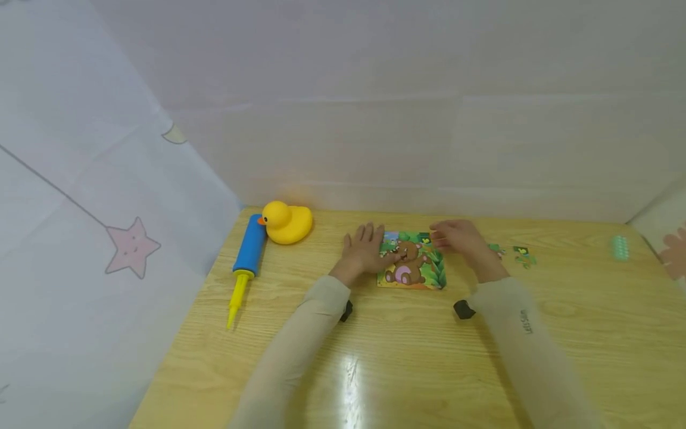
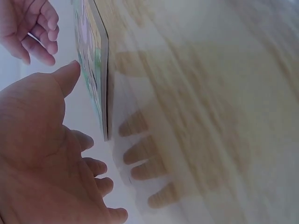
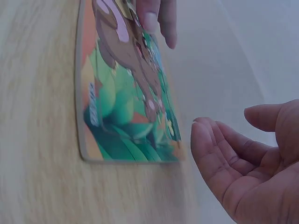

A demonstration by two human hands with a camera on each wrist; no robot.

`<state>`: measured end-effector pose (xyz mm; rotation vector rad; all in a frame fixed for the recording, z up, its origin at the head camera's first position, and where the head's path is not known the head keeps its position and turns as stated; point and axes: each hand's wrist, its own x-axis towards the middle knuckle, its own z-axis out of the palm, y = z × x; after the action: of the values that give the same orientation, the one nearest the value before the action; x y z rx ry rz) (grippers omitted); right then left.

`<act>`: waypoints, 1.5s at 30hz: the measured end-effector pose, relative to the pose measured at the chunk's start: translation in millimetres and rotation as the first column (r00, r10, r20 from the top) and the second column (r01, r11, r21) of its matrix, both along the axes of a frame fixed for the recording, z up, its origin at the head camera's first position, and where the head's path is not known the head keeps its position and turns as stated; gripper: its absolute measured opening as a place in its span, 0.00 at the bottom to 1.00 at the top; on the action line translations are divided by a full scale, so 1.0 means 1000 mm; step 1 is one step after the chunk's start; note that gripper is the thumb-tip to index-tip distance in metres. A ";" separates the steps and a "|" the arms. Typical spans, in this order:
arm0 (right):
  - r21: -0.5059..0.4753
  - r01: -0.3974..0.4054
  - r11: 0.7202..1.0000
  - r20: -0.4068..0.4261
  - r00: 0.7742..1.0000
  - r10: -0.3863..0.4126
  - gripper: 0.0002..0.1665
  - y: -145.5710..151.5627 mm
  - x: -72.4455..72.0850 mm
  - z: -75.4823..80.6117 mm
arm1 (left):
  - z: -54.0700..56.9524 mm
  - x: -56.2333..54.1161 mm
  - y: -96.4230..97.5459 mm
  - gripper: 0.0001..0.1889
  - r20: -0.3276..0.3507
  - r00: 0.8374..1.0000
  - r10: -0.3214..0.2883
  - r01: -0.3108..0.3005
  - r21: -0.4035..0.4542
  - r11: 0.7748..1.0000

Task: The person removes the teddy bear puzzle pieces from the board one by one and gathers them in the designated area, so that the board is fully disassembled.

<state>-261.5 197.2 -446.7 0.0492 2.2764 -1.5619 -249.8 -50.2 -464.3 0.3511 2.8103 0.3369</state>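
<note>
A flat puzzle board (image 1: 407,280) with a brown bear on green leaves lies on the table between the two hands. My left hand (image 1: 364,250) is at the board's left edge, fingers spread, its thumb reaching over the bear. In the left wrist view the thumb tip of the left hand (image 2: 37,140) is close beside the board's edge (image 2: 103,79). Beside the top right corner of the board, my right hand (image 1: 455,238) hovers with loosely bent fingers. The right wrist view shows nothing between the thumb and fingers of the right hand (image 3: 252,163).
Loose puzzle pieces (image 1: 522,255) lie right of the board, some partly behind the right wrist. A yellow toy duck (image 1: 289,225) and a blue hand pump (image 1: 250,247) with a yellow nozzle stand at left. A small pale green object (image 1: 620,247) sits far right. A covered wall (image 1: 375,149) rises behind.
</note>
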 end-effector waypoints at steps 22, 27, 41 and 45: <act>-0.085 0.008 0.996 0.094 0.996 0.000 0.25 -0.062 -0.006 -0.023 | -0.006 0.000 -0.009 0.46 0.033 0.999 0.014 -0.014 -0.001 1.000; -0.098 -0.005 0.995 0.100 0.995 0.014 0.26 -0.066 -0.004 -0.022 | -0.015 -0.007 -0.010 0.46 0.062 0.998 0.028 -0.027 -0.012 1.000; -0.266 0.075 0.961 0.224 0.974 -0.013 0.27 -0.066 -0.004 -0.023 | -0.003 -0.001 -0.008 0.44 0.055 0.998 0.019 -0.018 -0.015 1.000; -0.292 0.104 0.951 0.229 0.973 -0.036 0.26 -0.066 -0.004 -0.024 | -0.002 0.000 -0.008 0.43 0.053 0.998 0.020 -0.019 -0.027 0.999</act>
<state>-265.4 131.7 -471.1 0.2137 1.8655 -1.8259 -250.1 -58.3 -465.9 0.3049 2.7651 0.3087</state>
